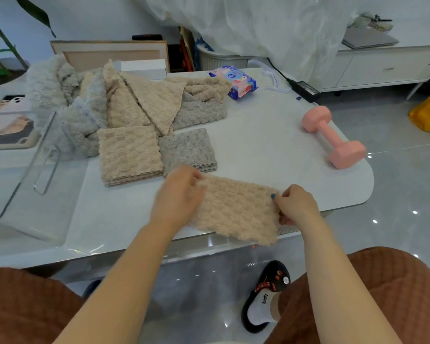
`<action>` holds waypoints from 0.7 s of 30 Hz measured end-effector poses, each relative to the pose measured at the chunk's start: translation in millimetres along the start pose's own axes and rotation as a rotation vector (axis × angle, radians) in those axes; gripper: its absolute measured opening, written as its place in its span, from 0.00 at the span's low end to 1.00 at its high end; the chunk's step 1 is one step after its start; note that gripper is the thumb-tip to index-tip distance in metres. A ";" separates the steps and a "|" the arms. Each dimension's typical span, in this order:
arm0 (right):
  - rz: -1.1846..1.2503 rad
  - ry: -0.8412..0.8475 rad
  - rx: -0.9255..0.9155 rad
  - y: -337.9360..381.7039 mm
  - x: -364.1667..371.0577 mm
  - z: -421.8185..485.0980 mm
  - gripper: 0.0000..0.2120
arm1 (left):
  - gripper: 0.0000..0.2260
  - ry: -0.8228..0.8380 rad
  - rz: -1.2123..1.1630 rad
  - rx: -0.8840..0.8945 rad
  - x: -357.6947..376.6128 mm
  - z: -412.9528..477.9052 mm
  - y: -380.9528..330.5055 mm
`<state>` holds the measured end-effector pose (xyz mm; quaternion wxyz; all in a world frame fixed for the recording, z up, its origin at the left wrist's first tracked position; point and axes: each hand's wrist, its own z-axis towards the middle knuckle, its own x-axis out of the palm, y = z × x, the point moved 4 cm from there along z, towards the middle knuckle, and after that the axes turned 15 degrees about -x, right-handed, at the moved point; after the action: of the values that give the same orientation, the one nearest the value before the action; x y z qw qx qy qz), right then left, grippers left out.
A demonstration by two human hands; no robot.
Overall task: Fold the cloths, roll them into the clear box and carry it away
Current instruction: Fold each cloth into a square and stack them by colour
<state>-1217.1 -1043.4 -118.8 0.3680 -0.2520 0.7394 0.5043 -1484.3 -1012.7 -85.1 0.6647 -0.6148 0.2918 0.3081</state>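
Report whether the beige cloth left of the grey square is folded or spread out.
Folded: the beige cloth lies as a compact square, with several layered edges showing along its near side.

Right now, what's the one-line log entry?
step: folding | left hand: grips beige cloth | right hand: pinches beige cloth | done: beige stack, grey stack | clear box: at left

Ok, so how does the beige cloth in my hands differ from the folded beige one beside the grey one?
The held cloth is a long rectangle; the folded beige cloth is a compact square with stacked layers showing. The held cloth is pinched at its ends by the left hand and right hand and overhangs the near edge of the table; the folded beige cloth lies flat, untouched. Both are fluffy beige fabric.
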 end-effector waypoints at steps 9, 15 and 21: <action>0.313 -0.022 -0.053 3.7 3.3 5.2 0.13 | 0.27 0.209 0.518 0.528 118.7 -75.8 -48.9; 0.605 0.110 -0.019 -5.2 -2.9 -12.2 0.11 | 0.08 0.248 -0.029 0.283 90.9 -61.1 -35.2; 0.834 0.170 -0.148 17.9 -12.7 -15.1 0.09 | 0.12 0.367 -0.678 -0.161 44.1 -43.0 -14.7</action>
<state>-1227.1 -1051.0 -95.3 0.0514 0.0019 0.7676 0.6389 -1445.2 -1054.2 -112.7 0.6152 -0.7714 0.1613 -0.0220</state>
